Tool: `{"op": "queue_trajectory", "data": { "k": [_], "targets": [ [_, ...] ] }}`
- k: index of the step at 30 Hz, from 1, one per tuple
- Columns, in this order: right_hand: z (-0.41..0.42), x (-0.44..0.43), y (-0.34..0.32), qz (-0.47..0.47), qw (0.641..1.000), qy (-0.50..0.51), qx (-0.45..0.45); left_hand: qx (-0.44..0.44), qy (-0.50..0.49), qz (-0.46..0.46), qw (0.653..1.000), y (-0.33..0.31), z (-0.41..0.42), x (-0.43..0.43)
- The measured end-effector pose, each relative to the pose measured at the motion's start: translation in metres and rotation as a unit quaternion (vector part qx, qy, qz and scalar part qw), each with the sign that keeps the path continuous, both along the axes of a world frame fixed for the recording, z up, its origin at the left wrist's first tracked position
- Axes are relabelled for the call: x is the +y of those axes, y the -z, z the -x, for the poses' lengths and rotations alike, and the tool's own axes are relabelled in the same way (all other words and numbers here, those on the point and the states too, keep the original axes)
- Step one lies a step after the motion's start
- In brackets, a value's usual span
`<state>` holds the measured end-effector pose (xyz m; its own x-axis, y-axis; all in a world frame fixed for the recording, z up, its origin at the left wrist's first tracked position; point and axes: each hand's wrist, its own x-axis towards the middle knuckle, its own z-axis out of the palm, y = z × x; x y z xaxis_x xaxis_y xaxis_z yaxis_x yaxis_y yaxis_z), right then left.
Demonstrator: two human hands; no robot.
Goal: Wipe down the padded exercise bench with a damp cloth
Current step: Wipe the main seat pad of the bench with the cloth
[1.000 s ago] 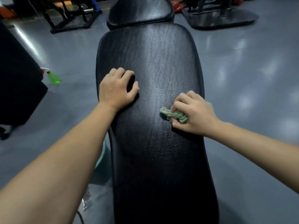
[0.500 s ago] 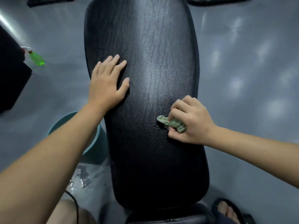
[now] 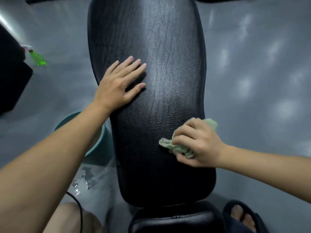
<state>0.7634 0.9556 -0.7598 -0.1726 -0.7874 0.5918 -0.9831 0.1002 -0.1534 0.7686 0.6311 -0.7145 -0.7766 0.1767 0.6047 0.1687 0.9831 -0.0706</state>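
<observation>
View from above of a black padded bench (image 3: 161,47), which is running lengthwise from near to far through the middle of the scene. The right hand (image 3: 200,143) is pressing a bunched green cloth (image 3: 178,147) onto the bench at its right edge, in the nearer half. Its fingers (image 3: 183,132) are curling over the cloth and the thumb is pinching it from below. One cloth end is poking out leftward toward the bench's midline, and another is showing past the knuckles on the far side. From those fingers, most of the bench is lying to the left and away, with a shorter stretch lying nearer. The surface ahead is looking shiny down the middle; whether that is moisture cannot be told.

The left hand (image 3: 117,84) is resting palm down on the bench's left side, farther away than the right hand. Its fingers (image 3: 133,68) are lying straight and slightly spread, holding nothing, probably bracing. The right forearm is reaching in from the near right, low and nearly level.

A teal bucket (image 3: 99,148) is standing on the floor (image 3: 252,81) just left of the bench, and a green spray bottle (image 3: 37,58) is lying farther left.
</observation>
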Motion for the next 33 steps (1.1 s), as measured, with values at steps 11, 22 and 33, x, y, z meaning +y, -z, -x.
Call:
{"op": "queue_trajectory", "data": {
  "k": [11,22,33],
  "targets": [
    [-0.007,0.0,-0.01,-0.07,0.996,0.04,-0.026,-0.021,0.003,-0.017,1.0,0.001,0.005,-0.004],
    [-0.05,0.05,0.024,-0.14,0.974,-0.181,-0.005,-0.036,-0.004,-0.068,0.997,0.001,0.002,-0.003],
    [-0.009,0.027,-0.004,-0.111,0.987,-0.119,0.005,-0.033,-0.018,-0.055,0.998,-0.001,0.002,0.0]
  ]
}}
